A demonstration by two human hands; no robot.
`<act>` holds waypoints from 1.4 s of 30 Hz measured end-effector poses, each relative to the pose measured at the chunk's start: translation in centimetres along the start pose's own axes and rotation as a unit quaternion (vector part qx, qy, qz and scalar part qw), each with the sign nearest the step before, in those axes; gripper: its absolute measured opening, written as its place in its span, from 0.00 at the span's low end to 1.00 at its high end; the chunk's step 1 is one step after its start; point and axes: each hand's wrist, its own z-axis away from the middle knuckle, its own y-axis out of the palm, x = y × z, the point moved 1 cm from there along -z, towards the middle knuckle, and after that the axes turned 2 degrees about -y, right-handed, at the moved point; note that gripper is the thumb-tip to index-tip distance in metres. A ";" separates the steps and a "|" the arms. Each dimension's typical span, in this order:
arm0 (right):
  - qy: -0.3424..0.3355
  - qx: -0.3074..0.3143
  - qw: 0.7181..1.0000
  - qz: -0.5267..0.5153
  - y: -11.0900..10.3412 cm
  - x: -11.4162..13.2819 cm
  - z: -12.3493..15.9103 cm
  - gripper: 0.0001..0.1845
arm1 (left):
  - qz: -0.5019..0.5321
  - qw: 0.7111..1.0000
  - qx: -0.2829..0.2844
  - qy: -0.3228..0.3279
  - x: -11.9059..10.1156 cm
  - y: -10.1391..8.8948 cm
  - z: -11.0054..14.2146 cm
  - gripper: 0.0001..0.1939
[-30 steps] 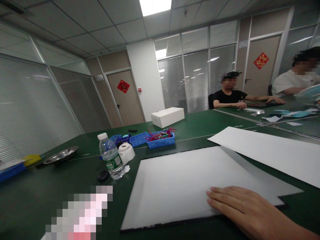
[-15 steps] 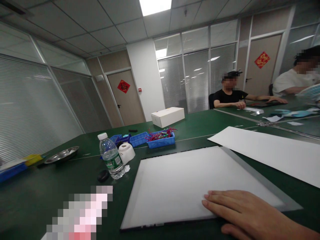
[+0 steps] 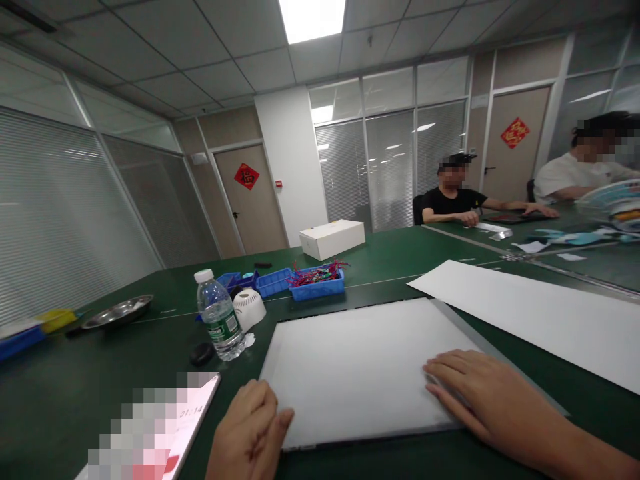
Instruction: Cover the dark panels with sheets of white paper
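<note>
A flat white panel with a dark rim (image 3: pixel 355 367) lies on the green table (image 3: pixel 100 380) right in front of me. My right hand (image 3: pixel 480 400) rests palm down on its near right corner, fingers stretched out and flat. My left hand (image 3: pixel 250 433) is at the panel's near left corner, fingers curled with the thumb against the edge; I cannot see anything else in it. A large white sheet (image 3: pixel 540 317) lies to the right of the panel.
A water bottle (image 3: pixel 219 317), a white round device (image 3: pixel 249 307) and a small dark object (image 3: pixel 202 353) stand left of the panel. A phone (image 3: pixel 155 433) lies near left. Blue trays (image 3: pixel 300 283), a white box (image 3: pixel 333 239) and a metal dish (image 3: pixel 117 311) sit farther back. Two people sit at the far right.
My left hand has come into view at the panel's near left corner. My right hand has shifted slightly up and right on the panel. The view has dipped a little.
</note>
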 end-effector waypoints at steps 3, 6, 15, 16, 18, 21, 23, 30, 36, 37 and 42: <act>0.012 0.032 0.999 -0.028 -0.5 0.0 0.2 0.17 | 0.025 0.987 0.008 -0.156 2.4 0.6 -0.7 0.30; 0.002 0.045 0.998 -0.047 -1.1 0.3 0.4 0.21 | 0.041 0.971 0.014 -0.235 3.9 1.1 -0.9 0.31; 0.097 0.059 0.990 -0.078 -0.4 -4.1 2.0 0.25 | -0.041 0.970 0.103 -0.215 5.0 3.3 -0.6 0.32; 0.147 0.063 0.986 -0.056 0.1 -5.9 2.6 0.25 | -0.040 0.970 0.109 -0.214 5.0 3.4 -0.4 0.33; 0.240 0.080 0.967 -0.006 1.1 -9.7 4.1 0.28 | -0.036 0.969 0.117 -0.217 5.0 3.6 -0.1 0.36; 0.335 0.086 0.938 0.031 2.3 -14.4 6.8 0.38 | -0.028 0.968 0.125 -0.215 4.9 3.5 0.1 0.38; 0.376 0.098 0.921 0.028 2.6 -16.1 8.2 0.41 | -0.021 0.968 0.124 -0.219 4.7 3.4 0.2 0.39; 0.377 0.112 0.919 -0.007 2.1 -15.4 8.6 0.33 | -0.003 0.964 0.121 -0.236 4.2 3.0 -0.1 0.41; 0.384 0.110 0.917 0.005 0.8 -14.1 7.4 0.29 | -0.012 0.960 0.135 -0.244 4.3 2.8 -0.1 0.41; 0.382 0.110 0.918 0.011 0.5 -13.9 7.3 0.28 | -0.011 0.960 0.135 -0.246 4.3 2.7 -0.1 0.41; 0.361 0.091 0.927 0.051 -0.8 -12.3 6.1 0.27 | 0.007 0.962 0.122 -0.246 4.3 2.5 -0.2 0.39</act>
